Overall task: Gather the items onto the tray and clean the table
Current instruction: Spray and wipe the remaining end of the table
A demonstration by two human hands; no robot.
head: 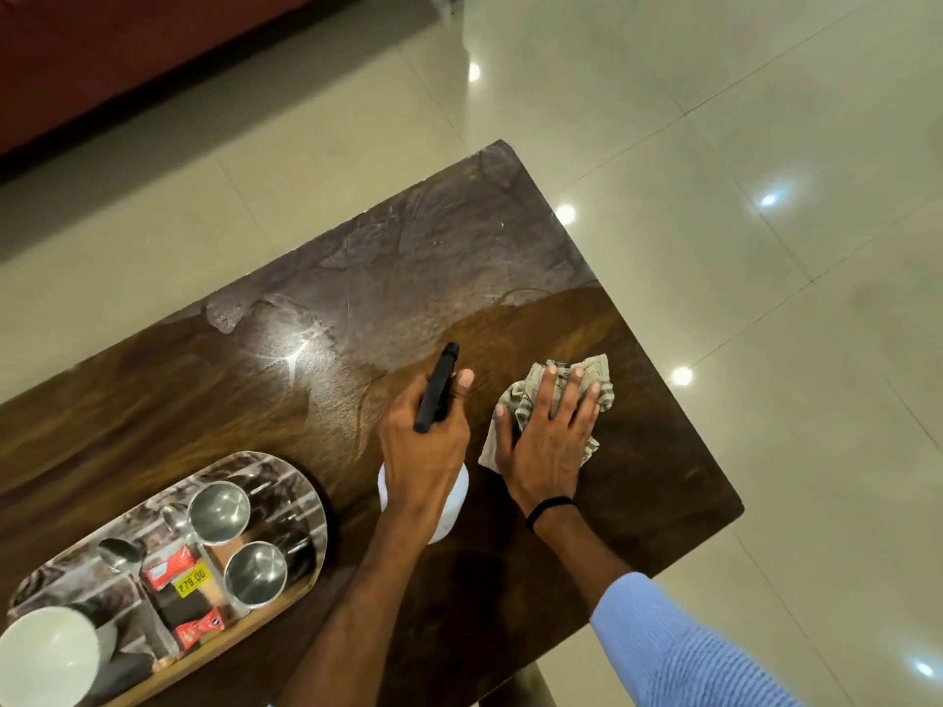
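My left hand grips a white spray bottle by its black trigger head, nozzle aimed at the far part of the wooden table. My right hand lies flat with fingers spread on a crumpled checked cloth near the table's right end. The far half of the tabletop looks wet and smeared. At the near left an oval mirrored tray carries two steel cups, a spoon, a red snack packet and a white bowl.
Glossy beige floor tiles surround the table on the far and right sides. A dark red sofa stands at the upper left. The table's right corner lies close to my right forearm.
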